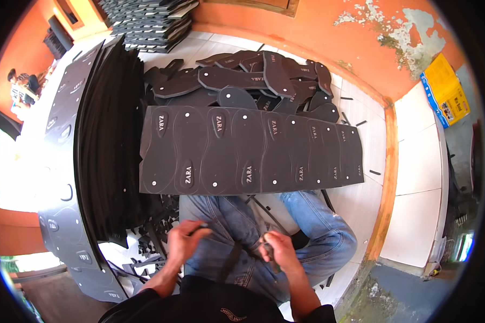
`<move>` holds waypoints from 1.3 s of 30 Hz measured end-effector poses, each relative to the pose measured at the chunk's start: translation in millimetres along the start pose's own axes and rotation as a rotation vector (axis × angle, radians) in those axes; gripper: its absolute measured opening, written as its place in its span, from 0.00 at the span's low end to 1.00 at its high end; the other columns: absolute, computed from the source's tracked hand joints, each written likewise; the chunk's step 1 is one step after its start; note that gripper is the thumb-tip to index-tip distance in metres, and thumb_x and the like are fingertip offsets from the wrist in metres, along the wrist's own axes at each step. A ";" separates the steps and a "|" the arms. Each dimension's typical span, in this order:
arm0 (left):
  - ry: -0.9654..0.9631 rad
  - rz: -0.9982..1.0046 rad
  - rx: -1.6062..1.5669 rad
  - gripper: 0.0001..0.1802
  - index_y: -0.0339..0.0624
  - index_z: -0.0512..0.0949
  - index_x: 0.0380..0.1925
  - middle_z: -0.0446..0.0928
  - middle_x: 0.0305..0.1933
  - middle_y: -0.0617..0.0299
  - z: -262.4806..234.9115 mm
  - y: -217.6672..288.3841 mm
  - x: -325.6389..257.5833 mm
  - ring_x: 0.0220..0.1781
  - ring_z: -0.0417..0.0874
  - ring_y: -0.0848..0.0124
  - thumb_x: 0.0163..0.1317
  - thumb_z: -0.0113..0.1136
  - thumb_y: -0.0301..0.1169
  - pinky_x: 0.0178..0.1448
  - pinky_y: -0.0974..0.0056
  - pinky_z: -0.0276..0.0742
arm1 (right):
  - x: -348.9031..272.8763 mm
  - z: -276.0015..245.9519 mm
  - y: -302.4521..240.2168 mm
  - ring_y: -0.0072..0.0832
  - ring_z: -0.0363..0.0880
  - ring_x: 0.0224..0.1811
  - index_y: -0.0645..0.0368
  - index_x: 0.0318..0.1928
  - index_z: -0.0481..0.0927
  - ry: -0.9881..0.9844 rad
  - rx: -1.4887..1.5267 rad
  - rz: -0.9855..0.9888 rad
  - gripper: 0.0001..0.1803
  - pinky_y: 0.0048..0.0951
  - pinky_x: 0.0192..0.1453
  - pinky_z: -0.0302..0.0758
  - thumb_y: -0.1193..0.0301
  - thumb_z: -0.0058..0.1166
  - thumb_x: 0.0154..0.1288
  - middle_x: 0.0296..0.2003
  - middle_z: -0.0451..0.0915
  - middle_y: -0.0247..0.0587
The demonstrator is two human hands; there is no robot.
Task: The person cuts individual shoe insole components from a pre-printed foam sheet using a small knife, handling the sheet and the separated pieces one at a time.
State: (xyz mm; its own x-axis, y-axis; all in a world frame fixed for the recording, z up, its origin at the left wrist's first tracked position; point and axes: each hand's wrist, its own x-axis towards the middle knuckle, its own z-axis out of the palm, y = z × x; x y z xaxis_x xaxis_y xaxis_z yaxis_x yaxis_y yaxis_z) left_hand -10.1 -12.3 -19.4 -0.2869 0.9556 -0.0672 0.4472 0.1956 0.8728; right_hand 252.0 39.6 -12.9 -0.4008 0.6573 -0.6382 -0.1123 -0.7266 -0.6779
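A dark grey foam sheet (237, 156), marked with sole outlines, pale lettering and small white dots, lies crosswise in front of me, just beyond my crossed legs. My left hand (184, 240) is above my left thigh, thumb and fingers closed around a small dark piece I cannot identify. Over my lap, my right hand (280, 252) makes a fist around a short dark tool (268, 248), mostly hidden by the fingers. Neither hand touches the sheet. A thin dark strip (230, 262) lies across my jeans.
Cut sole-shaped pieces (234, 78) are heaped beyond the sheet. At my left stands a tall stack of sheets (108, 145), with black offcuts (153, 231) beside it. More stacked pieces (151, 24) stand by the orange wall. A yellow-and-blue package (445, 91) is at right. Another person (24, 89) sits far left.
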 end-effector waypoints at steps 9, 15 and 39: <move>-0.263 -0.538 -0.464 0.14 0.31 0.81 0.33 0.78 0.22 0.59 -14.4 10.2 7.2 0.19 0.75 0.74 0.57 0.64 0.34 0.26 0.70 0.70 | 9.6 10.6 15.0 0.45 0.74 0.20 0.55 0.25 0.75 0.551 -1.150 -0.723 0.10 0.34 0.23 0.69 0.68 0.49 0.63 0.16 0.75 0.45; 0.004 -0.066 0.080 0.15 0.32 0.81 0.35 0.80 0.30 0.53 5.4 16.7 0.0 0.34 0.82 0.66 0.48 0.70 0.29 0.40 0.67 0.75 | -2.3 -0.3 11.7 0.16 0.67 0.16 0.63 0.35 0.74 0.020 -0.005 -0.058 0.14 0.18 0.21 0.64 0.64 0.43 0.70 0.18 0.71 0.34; -0.153 -0.451 -0.376 0.09 0.31 0.79 0.30 0.78 0.24 0.60 -9.3 8.8 9.0 0.23 0.76 0.77 0.55 0.65 0.28 0.30 0.73 0.72 | 13.9 23.4 13.5 0.38 0.75 0.18 0.56 0.26 0.75 0.461 -0.878 -0.600 0.11 0.37 0.25 0.70 0.66 0.48 0.63 0.14 0.73 0.38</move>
State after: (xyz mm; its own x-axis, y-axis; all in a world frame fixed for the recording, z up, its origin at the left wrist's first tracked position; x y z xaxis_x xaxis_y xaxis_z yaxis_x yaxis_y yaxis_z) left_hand -16.6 -4.0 -7.8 -0.2414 0.8226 -0.5149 -0.0286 0.5243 0.8511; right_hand 223.7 34.2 -22.4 -0.1068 0.9912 -0.0780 0.5701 -0.0032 -0.8216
